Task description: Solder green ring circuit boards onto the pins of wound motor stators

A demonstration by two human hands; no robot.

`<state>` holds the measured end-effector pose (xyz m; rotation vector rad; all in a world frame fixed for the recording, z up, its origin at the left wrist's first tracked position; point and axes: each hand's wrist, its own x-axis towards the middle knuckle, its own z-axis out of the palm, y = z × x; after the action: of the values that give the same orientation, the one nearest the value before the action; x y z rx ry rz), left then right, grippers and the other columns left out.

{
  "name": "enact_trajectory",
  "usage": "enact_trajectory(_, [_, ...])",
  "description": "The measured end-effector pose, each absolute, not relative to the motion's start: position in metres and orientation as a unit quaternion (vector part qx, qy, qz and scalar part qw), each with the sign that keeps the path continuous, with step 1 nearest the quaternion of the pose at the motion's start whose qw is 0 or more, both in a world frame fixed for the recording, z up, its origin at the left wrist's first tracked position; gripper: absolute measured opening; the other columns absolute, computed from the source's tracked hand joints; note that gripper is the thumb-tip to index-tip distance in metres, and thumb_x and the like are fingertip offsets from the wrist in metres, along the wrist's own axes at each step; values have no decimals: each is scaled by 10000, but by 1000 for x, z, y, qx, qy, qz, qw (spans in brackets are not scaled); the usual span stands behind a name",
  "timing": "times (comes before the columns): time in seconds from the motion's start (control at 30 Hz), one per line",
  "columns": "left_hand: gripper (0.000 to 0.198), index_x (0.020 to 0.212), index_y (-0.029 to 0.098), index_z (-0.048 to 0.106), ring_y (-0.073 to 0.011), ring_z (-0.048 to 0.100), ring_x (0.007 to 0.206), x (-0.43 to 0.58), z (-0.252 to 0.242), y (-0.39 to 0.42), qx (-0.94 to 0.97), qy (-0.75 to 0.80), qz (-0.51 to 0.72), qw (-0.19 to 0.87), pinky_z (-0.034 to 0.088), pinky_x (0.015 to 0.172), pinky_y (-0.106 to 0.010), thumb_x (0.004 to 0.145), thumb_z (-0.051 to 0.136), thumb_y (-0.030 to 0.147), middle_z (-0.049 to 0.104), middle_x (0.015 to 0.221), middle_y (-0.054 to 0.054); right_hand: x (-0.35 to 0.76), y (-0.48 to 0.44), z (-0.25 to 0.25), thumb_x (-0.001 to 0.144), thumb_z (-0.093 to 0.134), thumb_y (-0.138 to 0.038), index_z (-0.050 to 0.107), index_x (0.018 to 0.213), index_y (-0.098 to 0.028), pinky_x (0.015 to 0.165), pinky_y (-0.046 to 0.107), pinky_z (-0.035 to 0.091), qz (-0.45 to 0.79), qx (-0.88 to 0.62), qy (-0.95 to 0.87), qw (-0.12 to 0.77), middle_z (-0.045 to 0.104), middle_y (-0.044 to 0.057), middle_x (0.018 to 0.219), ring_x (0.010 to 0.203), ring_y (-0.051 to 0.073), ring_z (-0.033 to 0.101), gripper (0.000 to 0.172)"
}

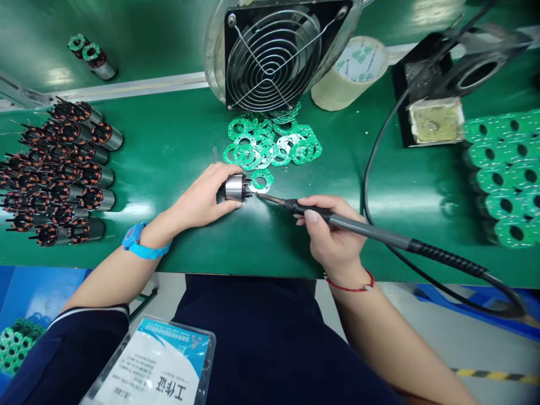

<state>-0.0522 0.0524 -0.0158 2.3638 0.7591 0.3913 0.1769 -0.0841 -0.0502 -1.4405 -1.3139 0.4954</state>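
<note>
My left hand (pixel 211 194) is closed around a silver metal motor stator (pixel 234 187) that lies on its side on the green table (pixel 185 247). Black pins and windings at its right end point toward the soldering iron. My right hand (pixel 333 230) grips the black and grey soldering iron (pixel 358 226) like a pen. The iron's tip is at the stator's pinned end, close to it; whether they touch is too small to tell. One green ring-shaped board (pixel 261 180) lies just beyond the tip, below a loose pile of similar boards (pixel 291 143).
Many stators (pixel 63 169) stand grouped at the left. A fan (pixel 270 62) and a tape roll (pixel 352 73) are at the back. The iron stand with sponge (pixel 436 121) and rows of board-topped stators (pixel 506 174) are at the right. The iron's cable (pixel 371 163) loops across the right side.
</note>
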Motion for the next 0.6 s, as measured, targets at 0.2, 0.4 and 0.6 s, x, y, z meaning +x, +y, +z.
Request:
enact_trajectory(0.2, [495,1265,194,486,-253,568,1132,-52,-20,52,890,297,165,302,467,989,-414,820,680,289,596,1233,-99,178,-88,-54,912,626,-327,695,999,-267,628,330,558,199,-603,-540,552,711,14,881,672,171,679,126])
enact_trajectory(0.4, [506,1285,195,475,-255,560,1146,-51,-22,51,896,288,165,294,462,990,-418,827,674,275,588,1246,-106,178,-88,-54,910,629,-344,699,1002,-271,579,324,541,197,-608,-539,548,704,16,865,618,161,649,137])
enact_trajectory(0.6, [500,1286,184,475,-254,563,1136,-49,-21,50,897,290,170,286,461,992,-427,830,670,248,591,1242,-102,178,-89,-56,916,619,-372,700,1010,-278,556,323,524,202,-621,-520,550,703,21,859,619,167,641,156])
